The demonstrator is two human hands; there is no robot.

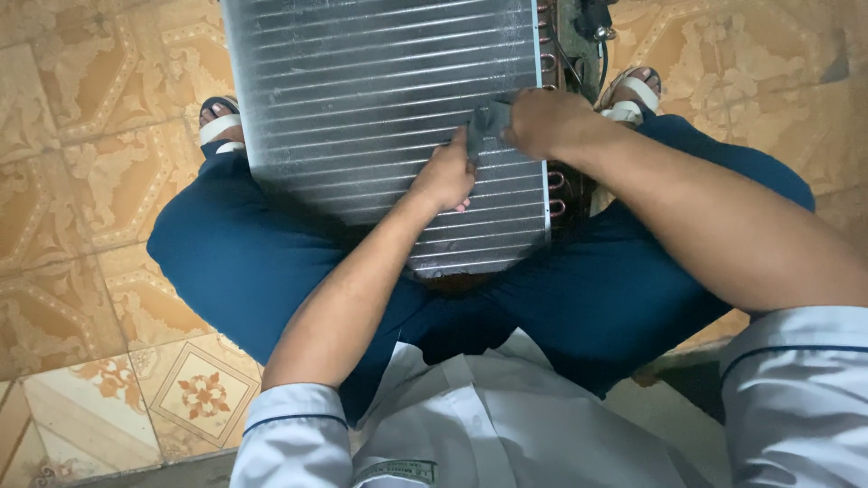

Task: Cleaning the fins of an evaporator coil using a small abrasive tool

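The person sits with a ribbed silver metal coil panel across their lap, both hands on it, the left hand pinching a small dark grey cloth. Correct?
Not quite: the head view shows the right hand pinching the small dark grey cloth. The left hand rests bare on the ribbed silver metal coil panel. The rest stands: the panel lies across the lap with both hands on it.

Bare metal on the finned coil panel, thin silvery ribs with a dull sheen, and glossy copper tube bends along its edge. A small dark grey cloth, matt and crumpled, sits pinched in the right hand against those fins. Underneath, glazed floor tiles look smooth; the trousers are matt blue fabric.
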